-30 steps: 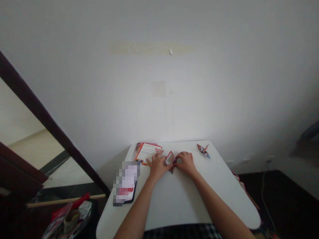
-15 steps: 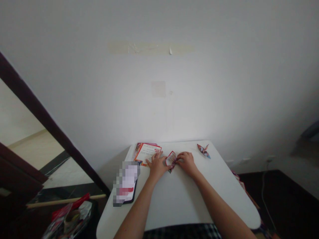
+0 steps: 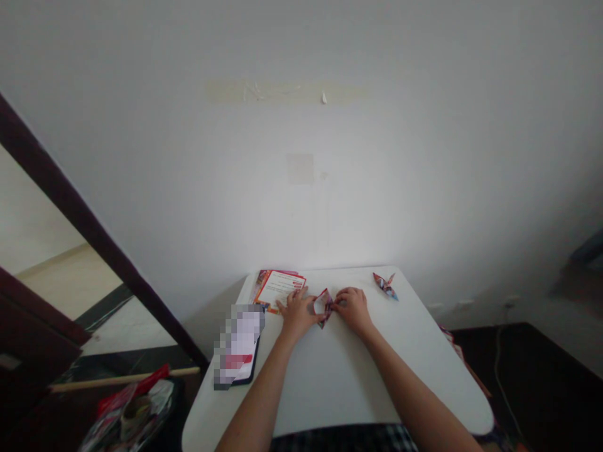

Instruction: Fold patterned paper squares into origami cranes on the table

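Between my hands, on the white table [image 3: 339, 376], is a small folded piece of printed paper [image 3: 325, 306] in red and purple. My left hand [image 3: 299, 312] holds its left side with thumb and index finger, the other fingers resting over the edge of the printed sheets [image 3: 281, 285]. With its fingertips pinched together, my right hand [image 3: 353, 307] grips the paper's right edge. Farther right, near the table's back corner, lies a folded paper crane [image 3: 385, 286] in red, white and blue. Fine creases in the held paper are too small to make out.
A phone [image 3: 240, 348], its screen blurred out, lies at the table's left edge. On the floor at lower left stands a bin [image 3: 136, 414] with rubbish in it, beside a wooden stick [image 3: 127, 379]. A white wall [image 3: 301, 220] rises behind the table.
The folded paper's upper flap has shifted and now stands narrower, showing more of its printed side. Both hands stay almost in the same place.
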A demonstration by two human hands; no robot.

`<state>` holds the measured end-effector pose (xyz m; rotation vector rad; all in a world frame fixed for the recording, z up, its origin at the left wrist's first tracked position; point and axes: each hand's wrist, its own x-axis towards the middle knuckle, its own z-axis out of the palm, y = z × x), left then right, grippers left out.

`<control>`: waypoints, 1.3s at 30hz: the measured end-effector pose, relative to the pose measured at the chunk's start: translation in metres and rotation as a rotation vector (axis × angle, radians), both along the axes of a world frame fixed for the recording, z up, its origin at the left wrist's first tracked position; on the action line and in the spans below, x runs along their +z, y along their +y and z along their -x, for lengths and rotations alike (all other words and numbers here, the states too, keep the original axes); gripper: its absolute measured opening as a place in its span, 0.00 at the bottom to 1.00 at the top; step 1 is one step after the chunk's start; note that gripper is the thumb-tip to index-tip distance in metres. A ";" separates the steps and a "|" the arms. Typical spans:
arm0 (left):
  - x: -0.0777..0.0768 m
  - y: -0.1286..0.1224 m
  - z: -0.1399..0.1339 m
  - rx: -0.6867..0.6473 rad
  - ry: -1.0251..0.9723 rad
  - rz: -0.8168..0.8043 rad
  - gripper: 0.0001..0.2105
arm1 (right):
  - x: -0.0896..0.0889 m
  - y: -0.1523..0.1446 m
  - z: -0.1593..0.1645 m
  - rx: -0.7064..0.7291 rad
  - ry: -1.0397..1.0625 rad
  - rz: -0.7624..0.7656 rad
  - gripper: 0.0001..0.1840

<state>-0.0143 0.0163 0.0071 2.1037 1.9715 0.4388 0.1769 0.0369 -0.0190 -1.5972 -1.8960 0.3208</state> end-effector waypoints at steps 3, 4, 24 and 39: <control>-0.001 0.001 0.000 0.008 -0.003 0.006 0.27 | -0.001 0.002 -0.003 0.014 0.005 0.019 0.02; -0.002 0.002 0.000 0.006 -0.002 0.003 0.27 | -0.001 0.002 -0.003 0.018 0.007 0.020 0.02; -0.004 -0.002 -0.004 -0.012 0.019 -0.050 0.27 | -0.003 0.001 -0.003 0.010 0.033 -0.040 0.05; 0.003 -0.008 -0.009 -0.022 0.015 -0.058 0.26 | -0.009 0.008 -0.004 0.031 0.088 -0.121 0.07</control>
